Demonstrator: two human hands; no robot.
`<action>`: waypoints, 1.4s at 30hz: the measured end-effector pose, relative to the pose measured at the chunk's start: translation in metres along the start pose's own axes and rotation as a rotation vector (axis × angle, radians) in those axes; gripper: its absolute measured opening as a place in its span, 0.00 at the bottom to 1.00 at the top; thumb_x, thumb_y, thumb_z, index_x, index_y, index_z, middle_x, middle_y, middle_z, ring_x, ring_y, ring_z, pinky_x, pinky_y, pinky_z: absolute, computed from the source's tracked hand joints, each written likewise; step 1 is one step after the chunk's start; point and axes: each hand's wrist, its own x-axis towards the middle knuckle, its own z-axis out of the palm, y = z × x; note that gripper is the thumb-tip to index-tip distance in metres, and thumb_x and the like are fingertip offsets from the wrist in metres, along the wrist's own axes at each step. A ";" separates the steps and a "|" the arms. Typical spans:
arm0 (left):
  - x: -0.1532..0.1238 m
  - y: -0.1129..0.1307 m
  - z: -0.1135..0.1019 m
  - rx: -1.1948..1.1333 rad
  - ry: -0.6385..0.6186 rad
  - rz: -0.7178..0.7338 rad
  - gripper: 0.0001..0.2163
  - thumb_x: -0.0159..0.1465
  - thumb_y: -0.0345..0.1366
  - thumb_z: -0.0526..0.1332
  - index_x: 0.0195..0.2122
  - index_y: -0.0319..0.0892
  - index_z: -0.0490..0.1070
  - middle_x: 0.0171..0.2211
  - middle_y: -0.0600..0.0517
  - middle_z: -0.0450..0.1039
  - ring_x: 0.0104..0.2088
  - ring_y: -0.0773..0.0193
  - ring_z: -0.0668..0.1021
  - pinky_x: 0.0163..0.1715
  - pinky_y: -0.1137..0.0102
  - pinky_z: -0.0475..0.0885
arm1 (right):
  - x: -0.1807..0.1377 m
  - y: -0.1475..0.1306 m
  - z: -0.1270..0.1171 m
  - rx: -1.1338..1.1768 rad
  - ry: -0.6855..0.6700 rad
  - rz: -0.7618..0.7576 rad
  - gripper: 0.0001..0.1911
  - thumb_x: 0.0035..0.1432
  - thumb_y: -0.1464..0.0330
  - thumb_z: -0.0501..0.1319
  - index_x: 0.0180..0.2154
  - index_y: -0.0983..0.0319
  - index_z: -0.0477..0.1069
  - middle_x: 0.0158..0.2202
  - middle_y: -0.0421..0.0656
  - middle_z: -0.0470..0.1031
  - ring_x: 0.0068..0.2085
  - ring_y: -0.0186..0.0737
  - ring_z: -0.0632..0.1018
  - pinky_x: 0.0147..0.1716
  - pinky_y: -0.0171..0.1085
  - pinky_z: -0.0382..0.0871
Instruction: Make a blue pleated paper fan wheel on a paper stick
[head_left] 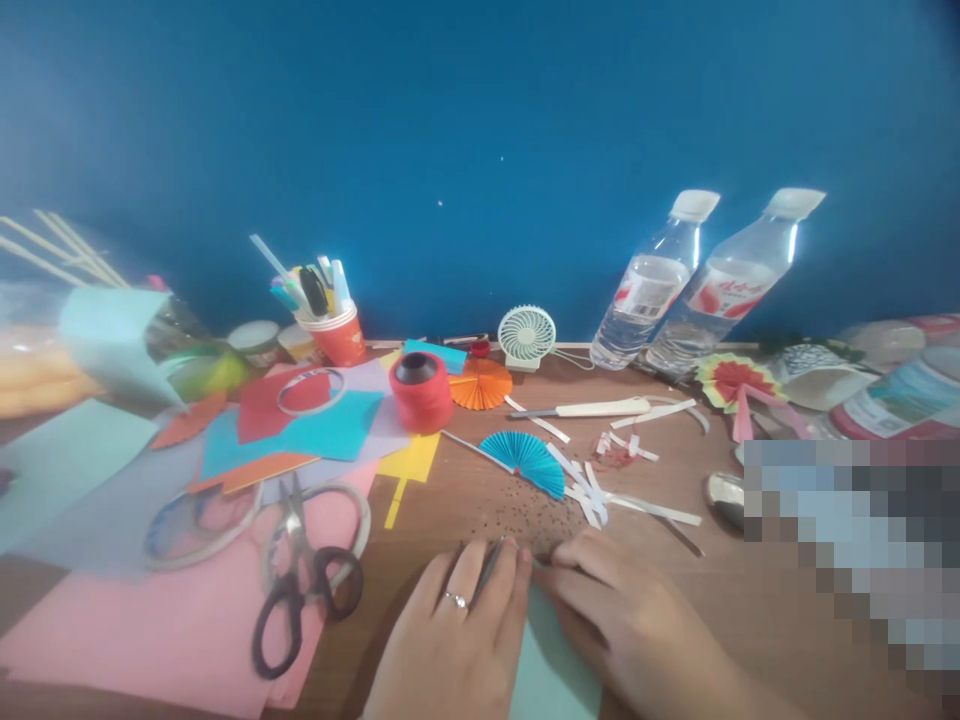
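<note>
A sheet of pale green paper (556, 660) lies on the table under both my hands, at the near edge of the view. My left hand (463, 630) presses along its left side, fingers close together, a ring on one of them. A thin greyish edge shows between these fingers; I cannot tell whether it is folded paper. On the other side, my right hand (626, 615) grips the paper's upper right edge with bent fingers, its tips near those of the left. Just beyond lie dark crumbs (517, 515) and a pleated blue paper fan (523, 462).
Scissors (298, 560) rest on pink paper (157, 635) at left, near rolls of tape (206, 525). A red thread spool (420, 395), craft knife (600, 408), paper strips (592, 495), small electric fan (527, 335), cup of pens (335, 335) and water bottles (649, 285) stand or lie farther back.
</note>
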 end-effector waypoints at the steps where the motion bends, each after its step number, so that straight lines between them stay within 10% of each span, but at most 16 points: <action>1: 0.000 0.000 0.000 -0.008 -0.015 0.001 0.17 0.64 0.34 0.45 0.51 0.39 0.65 0.48 0.52 0.69 0.45 0.58 0.67 0.41 0.63 0.60 | 0.000 0.000 0.000 0.018 0.004 0.020 0.12 0.57 0.76 0.50 0.32 0.60 0.71 0.26 0.42 0.70 0.29 0.36 0.70 0.27 0.33 0.66; 35: 0.001 -0.001 -0.008 -0.071 -0.151 -0.019 0.22 0.56 0.28 0.52 0.54 0.36 0.61 0.49 0.44 0.66 0.46 0.53 0.65 0.41 0.58 0.59 | 0.003 0.015 -0.037 -0.159 -0.230 -0.295 0.07 0.37 0.76 0.52 0.14 0.61 0.57 0.17 0.38 0.60 0.23 0.34 0.60 0.23 0.36 0.50; 42: 0.014 -0.005 -0.029 -0.242 -0.262 -0.175 0.09 0.59 0.37 0.53 0.37 0.40 0.70 0.34 0.47 0.68 0.37 0.56 0.68 0.36 0.61 0.61 | 0.005 0.017 -0.034 -0.038 0.009 -0.074 0.09 0.48 0.76 0.52 0.22 0.62 0.67 0.23 0.41 0.65 0.27 0.36 0.64 0.27 0.35 0.57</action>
